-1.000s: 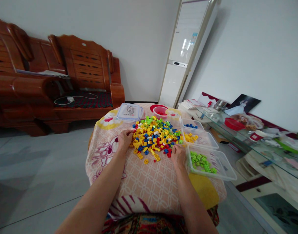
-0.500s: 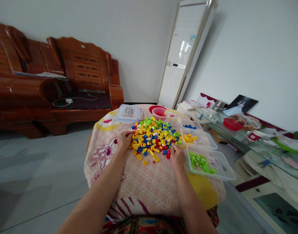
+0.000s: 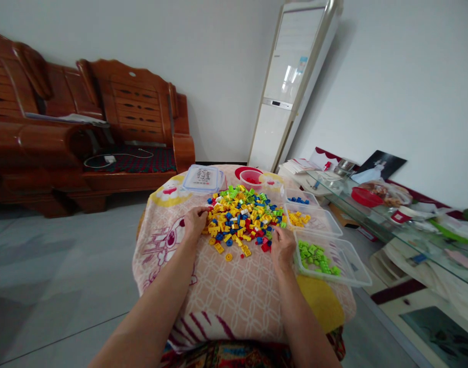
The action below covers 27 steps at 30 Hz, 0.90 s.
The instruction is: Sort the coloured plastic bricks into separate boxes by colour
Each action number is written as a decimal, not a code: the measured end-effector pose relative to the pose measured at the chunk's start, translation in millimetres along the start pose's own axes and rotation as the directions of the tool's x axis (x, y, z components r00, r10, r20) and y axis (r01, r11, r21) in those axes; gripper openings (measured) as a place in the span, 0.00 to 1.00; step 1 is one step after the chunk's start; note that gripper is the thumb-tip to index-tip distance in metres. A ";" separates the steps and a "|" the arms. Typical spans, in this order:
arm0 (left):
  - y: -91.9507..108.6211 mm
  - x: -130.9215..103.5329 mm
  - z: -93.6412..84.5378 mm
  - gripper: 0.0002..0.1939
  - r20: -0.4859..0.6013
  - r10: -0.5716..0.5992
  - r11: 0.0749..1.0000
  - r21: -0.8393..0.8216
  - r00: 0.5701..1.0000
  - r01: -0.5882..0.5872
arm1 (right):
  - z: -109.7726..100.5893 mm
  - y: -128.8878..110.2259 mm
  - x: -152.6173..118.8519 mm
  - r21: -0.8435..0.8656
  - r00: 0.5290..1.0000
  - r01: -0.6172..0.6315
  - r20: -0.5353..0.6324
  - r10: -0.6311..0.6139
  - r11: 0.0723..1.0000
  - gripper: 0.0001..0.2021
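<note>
On the left of the middle, the left hand point(image 3: 195, 222) sits with its fingertips at the near-left edge of the brick pile point(image 3: 239, 214); fingers are curled, and I can't tell if that grip has anything in it. The mixed pile itself is mid-frame on the cloth-covered bench point(image 3: 234, 291), yellow mostly, with blue, red, green and a few white bits. Behind it there's a pink bowl point(image 3: 251, 186) with red pieces. Right of centre, the right hand point(image 3: 283, 248) is at the pile's near-right edge, thumb and fingers drawn in close together; too small to tell whether a brick's pinched. Further right sit three clear boxes: blue bits in the back box point(image 3: 312, 199), yellow in the middle box point(image 3: 326, 225), green in the front box point(image 3: 352, 266). My read: it's the picking-out step, so the next move calls for a clean pinch on one loose brick without dragging its neighbours.
</note>
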<state>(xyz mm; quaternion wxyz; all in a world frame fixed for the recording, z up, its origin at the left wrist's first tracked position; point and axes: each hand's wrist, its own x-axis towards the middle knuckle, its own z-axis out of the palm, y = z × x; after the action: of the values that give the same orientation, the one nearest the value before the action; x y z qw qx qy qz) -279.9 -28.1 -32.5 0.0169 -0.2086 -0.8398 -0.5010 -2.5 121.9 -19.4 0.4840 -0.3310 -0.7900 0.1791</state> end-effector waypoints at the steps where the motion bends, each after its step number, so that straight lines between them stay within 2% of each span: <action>1: -0.4 0.3 0.2 0.15 0.002 0.005 1.000 0.004 1.000 -0.005 | 0.2 -2.7 -0.2 0.069 0.999 -0.049 0.002 0.049 0.996 0.13; 2: -0.8 0.6 0.3 0.15 0.006 0.013 1.000 0.008 1.000 -0.013 | 1.3 -4.8 1.7 0.140 0.992 -0.129 0.020 0.127 0.982 0.14; 4: -1.1 0.7 0.2 0.16 0.009 0.028 1.000 0.006 1.000 -0.028 | 5.0 -6.2 15.5 0.259 0.947 -0.322 0.083 0.311 0.911 0.15; 6: -0.3 0.2 -0.7 0.16 0.009 0.036 0.999 -0.006 0.999 -0.036 | 7.4 -4.3 46.0 0.326 0.888 -0.456 0.117 0.444 0.828 0.18; 8: 1.5 -0.7 -2.2 0.16 0.016 0.042 0.999 -0.011 0.999 -0.042 | 5.3 -0.5 89.3 0.349 0.879 -0.460 0.053 0.473 0.816 0.22; 10: 3.9 -1.6 -3.9 0.16 0.021 0.040 0.999 0.005 0.999 -0.040 | -1.8 3.4 132.7 0.292 0.895 -0.404 -0.068 0.440 0.867 0.25; 12: 5.8 -2.4 -5.2 0.15 0.028 0.031 0.999 0.023 0.999 -0.031 | -10.9 5.8 160.7 0.162 0.925 -0.311 -0.173 0.338 0.936 0.24; 13: 6.3 -2.8 -5.5 0.15 0.033 0.027 0.999 0.025 0.999 -0.028 | -14.5 6.2 165.3 0.109 0.935 -0.267 -0.210 0.285 0.957 0.23; 14: 6.5 -3.1 -5.5 0.15 0.036 0.025 0.999 0.023 0.999 -0.026 | -16.8 6.3 163.3 0.065 0.945 -0.226 -0.226 0.235 0.972 0.22; 16: 6.0 -3.6 -5.1 0.16 0.037 0.027 1.000 0.014 0.999 -0.028 | -16.8 5.8 142.2 0.013 0.964 -0.163 -0.208 0.163 0.986 0.20; 20: 5.2 -4.0 -4.2 0.16 0.024 0.015 1.000 0.006 1.000 -0.015 | -2.5 6.5 73.2 -0.050 0.997 -0.075 -0.019 0.074 0.996 0.17; 23: 6.1 -4.2 -4.6 0.16 0.030 0.012 1.000 0.008 0.999 -0.012 | 10.0 9.2 40.4 -0.160 0.987 -0.043 0.147 0.067 0.986 0.15; 27: 6.5 -4.7 -4.9 0.16 0.027 0.028 0.999 0.023 0.999 -0.029 | 19.2 11.9 33.9 -0.340 0.942 0.019 0.321 0.097 0.940 0.11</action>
<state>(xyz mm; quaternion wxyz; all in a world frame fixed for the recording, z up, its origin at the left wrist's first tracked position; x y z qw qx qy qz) -274.1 -31.1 -25.8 0.0150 -0.2271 -0.8426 -0.4881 -25.9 154.8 -13.7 0.2756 -0.3898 -0.8725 0.1040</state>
